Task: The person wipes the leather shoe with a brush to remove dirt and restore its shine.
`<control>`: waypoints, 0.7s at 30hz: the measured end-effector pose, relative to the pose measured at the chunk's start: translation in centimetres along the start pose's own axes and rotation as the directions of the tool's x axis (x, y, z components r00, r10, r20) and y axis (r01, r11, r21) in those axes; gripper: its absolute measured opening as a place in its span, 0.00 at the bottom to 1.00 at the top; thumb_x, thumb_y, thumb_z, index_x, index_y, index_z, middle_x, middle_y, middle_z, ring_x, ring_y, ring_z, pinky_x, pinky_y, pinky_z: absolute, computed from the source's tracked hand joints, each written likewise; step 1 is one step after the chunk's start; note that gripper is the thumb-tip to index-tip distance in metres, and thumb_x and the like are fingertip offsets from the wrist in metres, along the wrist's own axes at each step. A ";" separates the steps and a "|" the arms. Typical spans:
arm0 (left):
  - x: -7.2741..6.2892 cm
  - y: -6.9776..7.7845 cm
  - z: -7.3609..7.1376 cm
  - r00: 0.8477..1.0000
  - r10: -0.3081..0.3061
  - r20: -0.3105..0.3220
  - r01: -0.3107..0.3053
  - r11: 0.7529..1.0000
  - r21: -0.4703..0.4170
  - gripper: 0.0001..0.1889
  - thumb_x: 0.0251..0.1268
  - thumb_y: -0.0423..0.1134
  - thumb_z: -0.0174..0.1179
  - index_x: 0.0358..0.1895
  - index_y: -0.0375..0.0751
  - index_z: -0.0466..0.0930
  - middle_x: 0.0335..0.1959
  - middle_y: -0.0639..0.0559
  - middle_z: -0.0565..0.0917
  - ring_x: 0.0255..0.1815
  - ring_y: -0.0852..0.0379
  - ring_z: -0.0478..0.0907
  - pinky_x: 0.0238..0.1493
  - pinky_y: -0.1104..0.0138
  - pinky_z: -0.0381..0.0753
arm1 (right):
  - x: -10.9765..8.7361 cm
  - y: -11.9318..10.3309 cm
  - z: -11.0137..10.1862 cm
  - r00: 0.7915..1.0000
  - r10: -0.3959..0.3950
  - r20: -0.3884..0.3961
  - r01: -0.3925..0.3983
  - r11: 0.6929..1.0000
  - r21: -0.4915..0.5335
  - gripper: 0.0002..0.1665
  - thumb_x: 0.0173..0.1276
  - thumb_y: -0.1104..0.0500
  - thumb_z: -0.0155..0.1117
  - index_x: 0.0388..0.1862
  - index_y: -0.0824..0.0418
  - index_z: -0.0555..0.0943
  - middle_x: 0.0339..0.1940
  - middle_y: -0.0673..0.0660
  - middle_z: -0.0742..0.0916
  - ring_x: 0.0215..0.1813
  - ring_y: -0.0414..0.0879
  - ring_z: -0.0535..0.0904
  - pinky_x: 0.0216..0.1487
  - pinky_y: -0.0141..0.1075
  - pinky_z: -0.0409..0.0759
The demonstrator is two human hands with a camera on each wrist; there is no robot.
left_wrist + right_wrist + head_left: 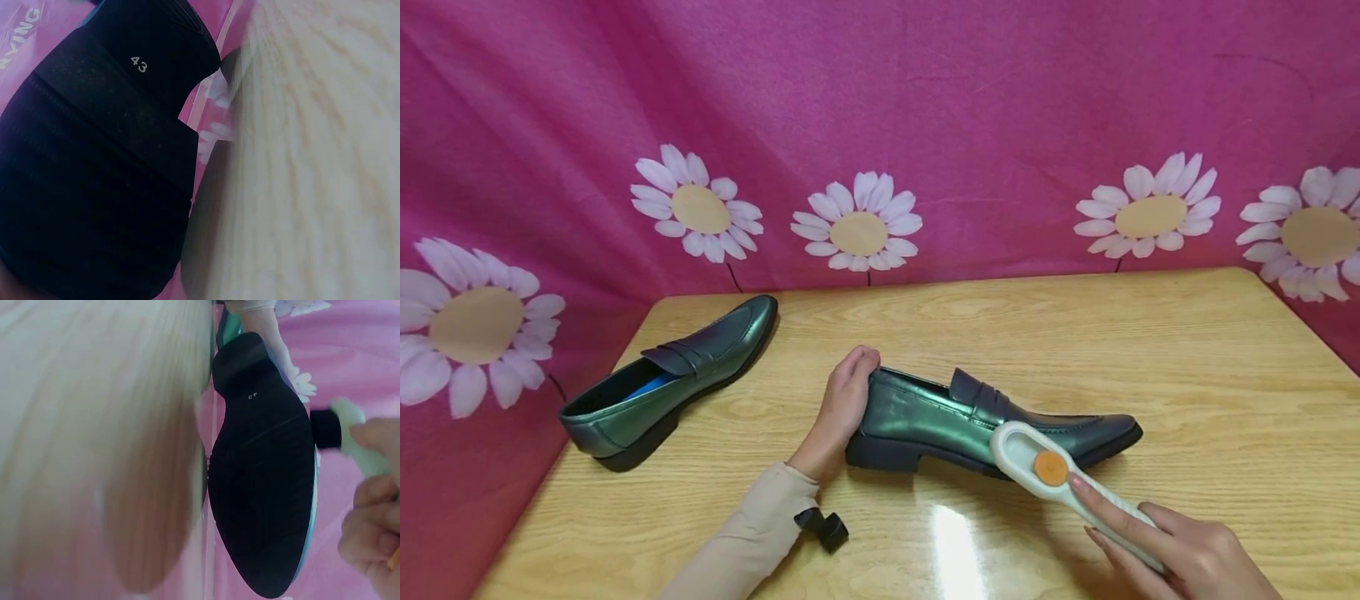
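Left hand — fingers gripping the heel of a green loafer, held over the wood-grain counter. White "43" legible on its sole. Right hand — fingers round a pale brush, dark bristles at the loafer's side. Second loafer further left. Pink cloth: partial lettering, "RVING".
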State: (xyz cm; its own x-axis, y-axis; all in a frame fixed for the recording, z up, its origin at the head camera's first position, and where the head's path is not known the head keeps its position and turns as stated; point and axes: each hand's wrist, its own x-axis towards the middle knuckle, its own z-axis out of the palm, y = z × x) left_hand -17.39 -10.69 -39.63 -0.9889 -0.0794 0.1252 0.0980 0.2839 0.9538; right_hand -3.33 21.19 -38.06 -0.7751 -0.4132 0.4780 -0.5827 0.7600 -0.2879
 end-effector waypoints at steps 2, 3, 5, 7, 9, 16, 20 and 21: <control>0.0 0.0 0.0 1.000 -0.004 0.000 0.004 1.000 -0.003 0.14 0.73 0.38 0.43 0.34 0.34 0.75 0.34 0.48 0.75 0.40 0.54 0.70 0.46 0.63 0.66 | 0.0 0.0 0.0 1.000 0.005 0.003 -0.005 1.000 0.009 0.41 0.47 0.57 0.79 0.64 0.44 0.77 0.19 0.32 0.59 0.18 0.24 0.55 0.20 0.16 0.53; 0.0 0.0 0.0 1.000 -0.006 0.001 0.006 1.000 -0.005 0.14 0.73 0.38 0.43 0.34 0.34 0.75 0.34 0.48 0.74 0.40 0.54 0.70 0.46 0.63 0.66 | 0.0 0.1 0.0 1.000 0.003 -0.008 -0.003 1.000 0.017 0.41 0.47 0.58 0.79 0.63 0.45 0.78 0.19 0.33 0.59 0.18 0.25 0.54 0.20 0.16 0.53; 0.1 0.0 0.0 1.000 -0.008 0.001 0.008 1.000 -0.006 0.14 0.73 0.38 0.43 0.34 0.34 0.75 0.33 0.48 0.74 0.40 0.54 0.70 0.46 0.63 0.66 | -0.1 0.1 0.0 1.000 0.025 -0.006 -0.025 1.000 0.019 0.43 0.45 0.60 0.79 0.63 0.44 0.77 0.19 0.33 0.59 0.19 0.25 0.55 0.20 0.16 0.54; 0.1 0.0 0.0 1.000 -0.005 0.002 0.005 1.000 -0.009 0.14 0.73 0.38 0.43 0.33 0.34 0.75 0.33 0.48 0.74 0.40 0.54 0.70 0.46 0.63 0.66 | -0.1 0.1 0.0 0.999 0.039 0.000 -0.039 0.999 0.009 0.45 0.43 0.62 0.80 0.64 0.44 0.77 0.19 0.33 0.60 0.19 0.25 0.55 0.20 0.17 0.54; 0.1 0.0 0.0 1.000 -0.007 0.003 0.007 1.000 -0.014 0.14 0.73 0.38 0.43 0.33 0.34 0.74 0.33 0.48 0.74 0.40 0.54 0.69 0.46 0.63 0.66 | -0.1 0.0 0.0 0.999 0.045 0.005 -0.045 0.999 -0.005 0.45 0.43 0.62 0.80 0.64 0.43 0.77 0.19 0.33 0.59 0.19 0.25 0.55 0.20 0.17 0.54; 0.1 0.0 0.0 1.000 -0.015 0.012 0.015 1.000 -0.024 0.14 0.74 0.38 0.43 0.34 0.33 0.74 0.34 0.48 0.74 0.41 0.54 0.69 0.48 0.63 0.66 | -0.2 0.1 0.0 0.998 0.069 0.005 -0.069 0.998 -0.007 0.45 0.44 0.62 0.80 0.64 0.43 0.76 0.18 0.33 0.60 0.18 0.25 0.55 0.20 0.17 0.54; 0.1 0.0 0.0 1.000 -0.011 0.015 0.012 1.000 -0.025 0.14 0.74 0.38 0.42 0.33 0.34 0.74 0.33 0.48 0.73 0.40 0.54 0.69 0.47 0.63 0.66 | -0.3 0.3 0.0 0.999 0.045 -0.006 -0.045 0.999 0.006 0.44 0.43 0.62 0.80 0.64 0.44 0.77 0.19 0.33 0.60 0.19 0.25 0.56 0.20 0.17 0.54; 0.1 0.0 0.0 1.000 -0.010 0.015 0.010 1.000 -0.023 0.14 0.74 0.38 0.42 0.33 0.34 0.74 0.33 0.48 0.73 0.40 0.54 0.69 0.47 0.63 0.66 | -0.4 0.4 0.0 0.999 0.043 -0.013 -0.042 0.999 0.014 0.44 0.44 0.61 0.79 0.63 0.45 0.77 0.19 0.33 0.60 0.19 0.25 0.56 0.20 0.17 0.54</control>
State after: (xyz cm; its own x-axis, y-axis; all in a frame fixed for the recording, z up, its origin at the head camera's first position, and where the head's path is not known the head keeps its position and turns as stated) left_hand -17.46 -10.69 -39.64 -0.9915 -0.0677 0.1115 0.0902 0.2612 0.9611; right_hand -3.26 21.60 -38.33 -0.7960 -0.3737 0.4761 -0.5526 0.7696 -0.3198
